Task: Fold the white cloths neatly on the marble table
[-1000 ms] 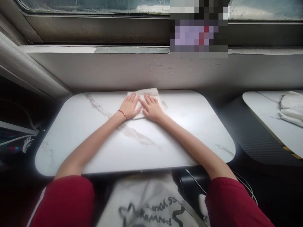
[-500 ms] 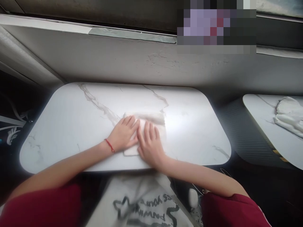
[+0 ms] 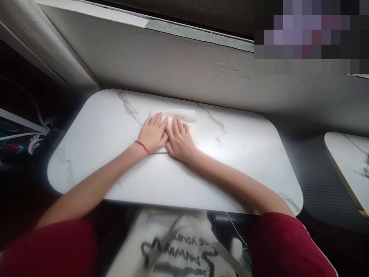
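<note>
A folded white cloth (image 3: 184, 114) lies on the white marble-patterned tabletop (image 3: 230, 169). Pressed flat on its left part is my left hand (image 3: 152, 132), fingers stretched forward, a red string bracelet at the wrist. My right hand (image 3: 180, 138) rests palm down on the cloth too, fingers extended. The two hands touch at the thumbs and index fingers. Much of the cloth is covered by them; its far edge and a strip of its near edge show.
A wall (image 3: 173, 65) rises behind the table. White cables (image 3: 25, 134) hang at the left. Beyond a gap on the right stands a second marble-patterned tabletop (image 3: 348, 165). A light cloth with dark lettering (image 3: 181, 246) is below the near edge.
Both hands have pushed the cloth away from me, towards the wall. The camera view has turned and shifted left, so the second table shows less.
</note>
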Motion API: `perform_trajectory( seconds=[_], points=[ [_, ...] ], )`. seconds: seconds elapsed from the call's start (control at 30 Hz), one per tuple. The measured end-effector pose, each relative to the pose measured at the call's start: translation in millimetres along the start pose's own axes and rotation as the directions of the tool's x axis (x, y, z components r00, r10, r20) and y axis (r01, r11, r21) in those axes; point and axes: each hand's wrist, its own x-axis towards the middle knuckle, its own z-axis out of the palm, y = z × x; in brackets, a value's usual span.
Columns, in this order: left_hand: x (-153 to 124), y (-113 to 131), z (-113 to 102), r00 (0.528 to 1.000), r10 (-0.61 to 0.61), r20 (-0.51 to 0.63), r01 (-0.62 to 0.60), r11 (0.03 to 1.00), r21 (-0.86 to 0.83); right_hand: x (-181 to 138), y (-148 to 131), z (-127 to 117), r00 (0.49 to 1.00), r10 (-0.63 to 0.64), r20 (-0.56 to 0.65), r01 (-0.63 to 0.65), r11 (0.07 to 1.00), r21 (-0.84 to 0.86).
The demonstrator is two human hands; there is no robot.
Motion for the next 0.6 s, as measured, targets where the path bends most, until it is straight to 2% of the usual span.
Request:
perform_trajectory(
  seconds=[0.2, 0.33, 0.47, 0.6],
  points=[
    [19, -53, 1, 0.986, -0.161, -0.05, 0.159, 0.987, -0.033, 75, 15, 18, 0.985, -0.159, -0.067, 0.162, 0.986, 0.041],
    [25, -79, 4, 0.975, -0.205, -0.087, 0.202, 0.978, -0.047, 112, 17, 23, 0.982, -0.173, -0.074, 0.177, 0.983, 0.054],
    [31, -91, 8, 0.964, -0.237, -0.122, 0.234, 0.971, -0.043, 131, 12, 26, 0.985, -0.136, -0.104, 0.146, 0.986, 0.086],
    [34, -93, 11, 0.963, -0.232, -0.141, 0.23, 0.973, -0.031, 134, 11, 32, 0.978, -0.127, -0.168, 0.15, 0.979, 0.134]
  ],
)
